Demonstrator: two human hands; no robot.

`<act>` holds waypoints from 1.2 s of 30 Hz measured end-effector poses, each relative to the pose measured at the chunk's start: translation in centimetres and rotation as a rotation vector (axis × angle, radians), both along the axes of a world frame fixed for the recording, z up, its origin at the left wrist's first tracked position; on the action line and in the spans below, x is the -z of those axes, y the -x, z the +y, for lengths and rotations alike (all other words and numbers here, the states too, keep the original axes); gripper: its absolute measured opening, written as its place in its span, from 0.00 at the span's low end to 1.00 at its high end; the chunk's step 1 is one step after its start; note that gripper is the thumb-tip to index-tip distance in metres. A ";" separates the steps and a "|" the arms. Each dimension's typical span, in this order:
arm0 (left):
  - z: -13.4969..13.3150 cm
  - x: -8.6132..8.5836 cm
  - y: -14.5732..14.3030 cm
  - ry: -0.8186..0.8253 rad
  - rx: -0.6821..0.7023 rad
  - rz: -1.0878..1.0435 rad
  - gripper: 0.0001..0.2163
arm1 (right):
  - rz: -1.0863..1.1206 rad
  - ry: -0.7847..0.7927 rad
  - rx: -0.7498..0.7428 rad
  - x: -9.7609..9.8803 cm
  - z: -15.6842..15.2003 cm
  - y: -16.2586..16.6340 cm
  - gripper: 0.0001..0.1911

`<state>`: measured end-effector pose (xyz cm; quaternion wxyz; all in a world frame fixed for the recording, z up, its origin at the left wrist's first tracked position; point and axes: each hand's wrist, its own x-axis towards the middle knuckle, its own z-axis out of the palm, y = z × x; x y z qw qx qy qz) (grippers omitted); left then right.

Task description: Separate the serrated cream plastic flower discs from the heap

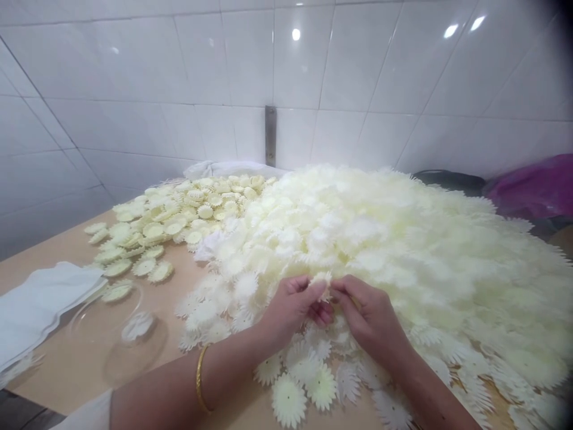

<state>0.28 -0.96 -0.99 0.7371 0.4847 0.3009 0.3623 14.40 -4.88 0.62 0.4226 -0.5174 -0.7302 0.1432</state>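
Note:
My left hand (293, 307) and my right hand (369, 316) meet over the near edge of a big heap of pale cream fabric flower petals (403, 251). Both hands pinch one small cream petal piece (323, 282) between their fingertips, fingers closed on it. A gold bangle (200, 379) circles my left wrist. Loose serrated petal discs (304, 382) lie on the table just below my hands.
A smaller pile of yellower, stacked petal pieces (179, 215) lies at the back left. White cloth (40, 301) rests at the left edge. Clear plastic (129, 334) lies on the tan table (80, 364). A magenta bag (535, 188) sits at the far right against the tiled wall.

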 end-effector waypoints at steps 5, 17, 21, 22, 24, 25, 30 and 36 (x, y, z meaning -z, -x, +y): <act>0.0 -0.4 -0.2 0.051 -0.017 -0.013 0.15 | 0.028 0.000 0.039 0.1 0.1 -0.2 0.09; -0.6 -0.8 0.0 -0.182 -0.212 0.118 0.03 | -0.065 -0.104 0.023 0.7 0.3 0.1 0.09; -0.5 -1.0 0.0 -0.170 -0.185 0.193 0.05 | -0.133 -0.185 0.014 1.0 0.3 0.3 0.10; -0.4 -1.1 0.0 -0.149 -0.179 0.192 0.05 | -0.147 -0.195 0.011 1.0 0.3 0.3 0.10; -0.3 -1.2 0.1 -0.128 -0.143 0.152 0.06 | -0.168 -0.195 0.005 1.0 0.2 0.3 0.10; -0.3 -1.3 0.1 -0.129 -0.117 0.120 0.08 | -0.172 -0.190 0.001 1.0 0.2 0.2 0.09; -0.2 -0.9 0.2 -0.094 -0.053 0.021 0.10 | -0.153 -0.143 -0.033 0.9 0.1 0.3 0.11; 0.1 -0.3 -0.1 -0.027 -0.136 0.031 0.10 | 0.005 -0.052 0.016 0.5 -0.1 0.3 0.14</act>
